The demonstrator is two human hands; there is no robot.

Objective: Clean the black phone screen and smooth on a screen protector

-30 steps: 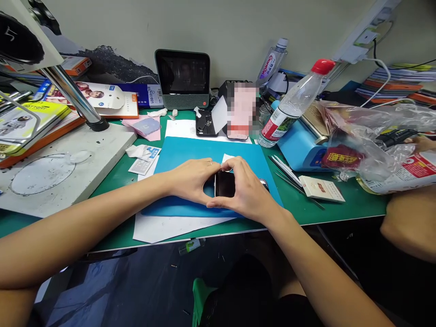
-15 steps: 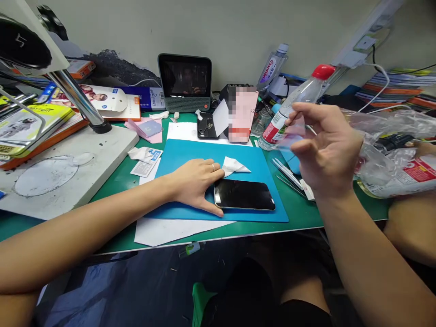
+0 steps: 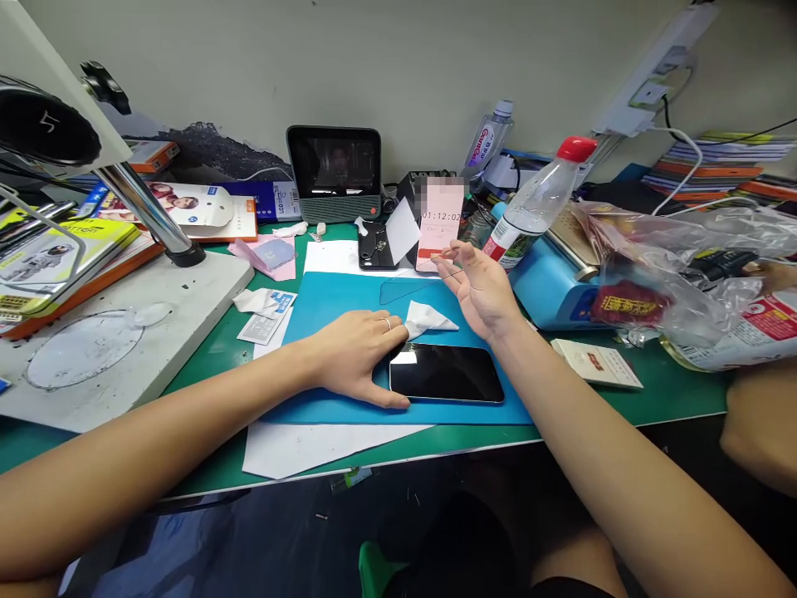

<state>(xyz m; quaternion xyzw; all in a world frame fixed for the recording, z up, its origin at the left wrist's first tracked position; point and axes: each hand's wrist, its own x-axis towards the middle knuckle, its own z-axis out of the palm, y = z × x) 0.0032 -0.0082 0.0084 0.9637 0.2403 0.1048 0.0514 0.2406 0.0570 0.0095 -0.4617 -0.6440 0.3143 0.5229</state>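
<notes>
A smartphone [image 3: 448, 373] with a dark screen lies face up on the blue mat [image 3: 336, 291]. My left hand [image 3: 358, 353] grips its left end, thumb at the near edge and bent fingers at the far corner. Between the fingertips of my right hand [image 3: 479, 286] is a clear, thin screen protector [image 3: 408, 291], pinched by its right end beyond the phone. Its outline is faint, and I cannot tell whether its left end touches the mat. A crumpled white wipe [image 3: 429, 318] sits just behind the phone.
Behind the mat stand a pink-screened phone [image 3: 441, 220] and a smart display [image 3: 336, 174]. A red-capped bottle [image 3: 535, 199] leans at the right, beside a blue box [image 3: 548, 282] and plastic bags. A lamp-like stand [image 3: 217, 286] fills the left. Another person's arm [image 3: 763, 423] shows at far right.
My right hand has come down and left, from in front of the bottle to above the mat's far side, carrying the screen protector. My left hand stays at the smartphone. The view has tilted slightly.
</notes>
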